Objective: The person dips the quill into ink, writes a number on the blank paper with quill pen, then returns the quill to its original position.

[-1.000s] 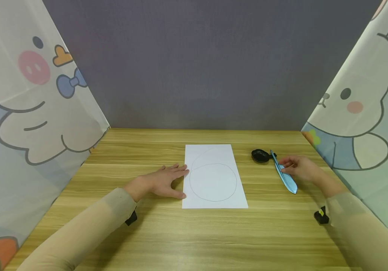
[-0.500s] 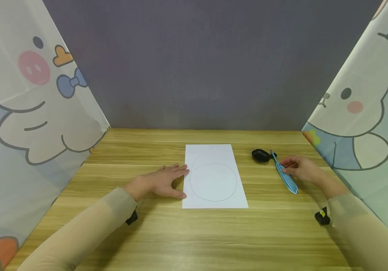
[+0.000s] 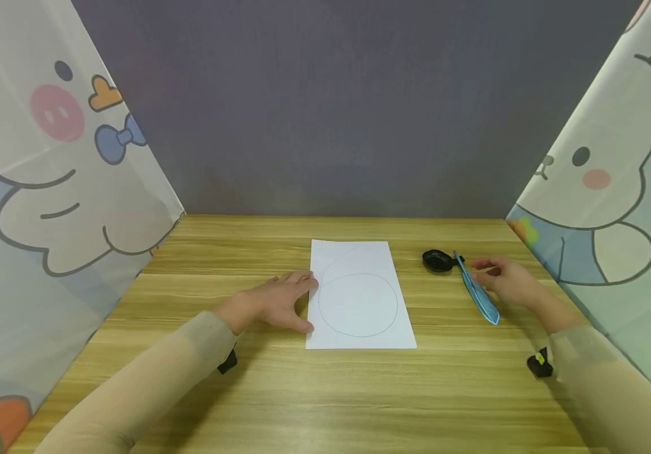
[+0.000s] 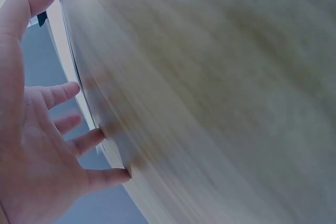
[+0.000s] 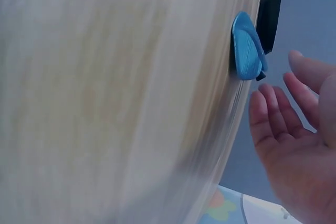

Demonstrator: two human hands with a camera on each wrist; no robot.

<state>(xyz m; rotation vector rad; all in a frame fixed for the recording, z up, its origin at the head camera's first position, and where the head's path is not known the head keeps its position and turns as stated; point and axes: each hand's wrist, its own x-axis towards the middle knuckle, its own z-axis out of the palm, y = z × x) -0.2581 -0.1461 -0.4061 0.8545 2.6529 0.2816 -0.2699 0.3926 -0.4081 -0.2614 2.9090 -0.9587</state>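
Note:
A white sheet of paper (image 3: pixel 362 315) with a thin drawn loop lies mid-table. My left hand (image 3: pixel 281 302) rests at its left edge, fingers spread, thumb and fingertips overlapping the sheet's margin. To the right lies a shiny light-blue, long and narrow piece with a pointed end (image 3: pixel 485 305); a raised strip runs along it. My right hand (image 3: pixel 504 281) hovers beside it, fingers loosely bent, and in the right wrist view a gap separates the hand from the blue piece. Just left of the blue piece lies a black spoon-shaped thing (image 3: pixel 438 260), its short handle partly covered.
The wood-grain table (image 3: pixel 325 403) ends at a dark grey back panel (image 3: pixel 348 113). Cartoon-printed cloth walls stand at the left (image 3: pixel 98 214) and right (image 3: pixel 604 202). A black wrist camera (image 3: pixel 540 364) sits under the right sleeve.
My right hand has drawn its fingers off the light-blue piece, which stays put. My left hand has shifted slightly, its fingers drawn up a little, and the paper's top-left corner has moved slightly.

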